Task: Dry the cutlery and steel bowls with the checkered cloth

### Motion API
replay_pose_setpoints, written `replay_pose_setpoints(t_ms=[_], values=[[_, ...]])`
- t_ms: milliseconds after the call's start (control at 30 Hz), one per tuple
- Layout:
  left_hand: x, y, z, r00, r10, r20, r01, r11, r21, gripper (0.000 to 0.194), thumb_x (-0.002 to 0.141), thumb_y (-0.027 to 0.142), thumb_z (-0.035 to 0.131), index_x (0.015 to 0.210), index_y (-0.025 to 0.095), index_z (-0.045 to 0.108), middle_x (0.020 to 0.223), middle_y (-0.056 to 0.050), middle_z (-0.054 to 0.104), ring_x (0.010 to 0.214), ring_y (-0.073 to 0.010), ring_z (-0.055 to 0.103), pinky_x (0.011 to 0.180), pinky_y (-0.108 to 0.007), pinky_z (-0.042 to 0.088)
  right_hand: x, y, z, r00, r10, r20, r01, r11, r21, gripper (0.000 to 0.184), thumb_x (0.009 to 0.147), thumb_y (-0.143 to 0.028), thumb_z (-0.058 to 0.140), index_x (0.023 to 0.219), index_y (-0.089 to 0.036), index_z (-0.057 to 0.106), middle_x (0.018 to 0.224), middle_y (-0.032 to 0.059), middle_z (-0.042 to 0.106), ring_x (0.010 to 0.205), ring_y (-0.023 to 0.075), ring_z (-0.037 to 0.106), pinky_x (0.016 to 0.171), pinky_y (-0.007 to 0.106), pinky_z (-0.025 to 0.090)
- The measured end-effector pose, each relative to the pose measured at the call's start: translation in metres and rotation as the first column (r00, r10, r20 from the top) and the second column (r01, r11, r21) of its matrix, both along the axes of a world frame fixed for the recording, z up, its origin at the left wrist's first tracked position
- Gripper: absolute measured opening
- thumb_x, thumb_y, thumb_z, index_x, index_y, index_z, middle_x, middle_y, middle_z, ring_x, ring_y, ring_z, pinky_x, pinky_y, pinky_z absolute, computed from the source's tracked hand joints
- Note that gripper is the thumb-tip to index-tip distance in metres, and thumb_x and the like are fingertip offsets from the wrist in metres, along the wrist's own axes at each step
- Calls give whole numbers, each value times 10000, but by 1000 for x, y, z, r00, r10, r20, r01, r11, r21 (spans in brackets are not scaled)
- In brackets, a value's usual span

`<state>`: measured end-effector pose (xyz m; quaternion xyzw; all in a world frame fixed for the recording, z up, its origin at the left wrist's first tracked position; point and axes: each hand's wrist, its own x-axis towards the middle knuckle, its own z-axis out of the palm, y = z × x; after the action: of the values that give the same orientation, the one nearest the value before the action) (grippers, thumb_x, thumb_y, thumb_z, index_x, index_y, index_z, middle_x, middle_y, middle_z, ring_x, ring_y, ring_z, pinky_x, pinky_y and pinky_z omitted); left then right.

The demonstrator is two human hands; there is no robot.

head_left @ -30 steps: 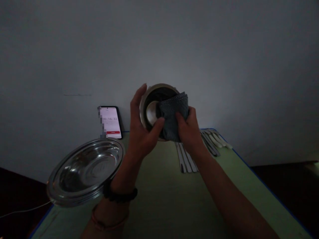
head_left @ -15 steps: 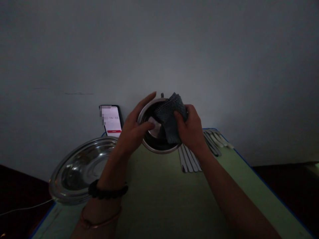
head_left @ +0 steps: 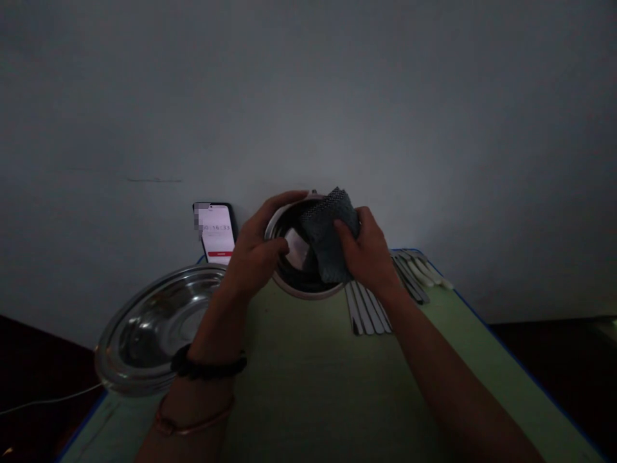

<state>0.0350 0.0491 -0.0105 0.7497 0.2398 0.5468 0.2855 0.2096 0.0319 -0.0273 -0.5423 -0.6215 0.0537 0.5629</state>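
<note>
A round metal bowl [head_left: 299, 251] is tilted toward me above the far part of the table. My left hand [head_left: 260, 247] grips its left side, thumb over the rim on the inside and fingers around the outer wall. In my right hand [head_left: 362, 249] is a grey-blue cloth [head_left: 331, 238] with a meshed upper edge. The cloth is pinched under the thumb and lies over the bowl's right rim, reaching into its inside. My right fingers are partly hidden behind the cloth and bowl.
A wide steel basin [head_left: 139, 334] stands at the table's left. Behind it a phone [head_left: 219, 235] showing a timer leans on the wall. Several flat metal handles [head_left: 369, 312] lie below my right hand, and more cutlery [head_left: 419, 273] lies farther right. The green table [head_left: 308, 386] has blue edges.
My left fingers have come down closer around the bowl's far rim, and the left thumb has drawn back toward the near-left rim. The cloth and my right hand have shifted slightly left.
</note>
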Motion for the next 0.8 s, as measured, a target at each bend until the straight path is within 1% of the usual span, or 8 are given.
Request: replay_pose_setpoints(t_ms=[67,167,300,367,433,533,633,800], values=[[-1,2,0,996,-83,-7,83,995,-60,610,607,51,494,1173,262,581,1220,24,615,1153,-273,535,1051,-451,388,3,-1,2,998,44,54,-43,999,-8,125,831,-314,485,811,-220,404,786,23,518,757,168,492,719,345,390],[2,4,-3,995,-87,54,91,993,-79,595,667,113,514,1237,283,522,1263,12,587,1169,-273,526,1048,-456,387,4,2,0,999,42,11,-42,999,-4,122,834,-322,484,828,-215,427,809,28,533,777,170,501,722,344,388],[9,8,-9,990,-60,127,59,998,13,547,759,284,571,1289,293,438,1362,-19,492,1262,-280,437,1057,-449,363,5,9,-5,982,-51,-180,52,999,1,174,822,-374,498,811,-215,431,777,11,518,745,161,478,698,336,392],[11,9,-11,994,-36,101,29,997,68,572,765,358,613,1298,293,414,1393,-34,453,1294,-288,392,1063,-444,349,6,12,-7,964,-69,-255,69,998,-9,189,813,-389,508,808,-217,431,772,6,518,741,159,475,689,334,396],[12,7,-10,998,24,63,-32,992,124,622,762,396,642,1318,293,382,1414,-46,419,1309,-301,362,1080,-456,314,5,11,-7,963,-62,-262,64,998,0,183,810,-380,515,819,-218,430,795,14,529,759,163,485,693,337,400],[11,3,-8,990,119,77,-131,978,165,643,768,342,648,1335,297,347,1398,-48,420,1267,-311,407,1076,-474,312,1,7,-4,981,-30,-194,34,999,20,161,815,-350,511,840,-219,421,827,29,538,785,169,499,704,344,405],[7,3,-4,982,151,114,-164,980,109,563,743,173,595,1271,280,435,1245,-21,553,1147,-274,521,1016,-438,402,-1,2,0,994,-13,-106,13,1000,4,149,817,-329,507,834,-218,409,819,31,528,776,171,497,705,347,402],[-2,4,2,999,16,34,-14,999,-38,591,592,10,476,1116,258,593,1074,23,666,1015,-233,603,944,-425,478,0,-2,3,998,37,52,-37,999,3,127,817,-293,496,807,-225,389,776,11,496,752,165,476,716,348,391]])
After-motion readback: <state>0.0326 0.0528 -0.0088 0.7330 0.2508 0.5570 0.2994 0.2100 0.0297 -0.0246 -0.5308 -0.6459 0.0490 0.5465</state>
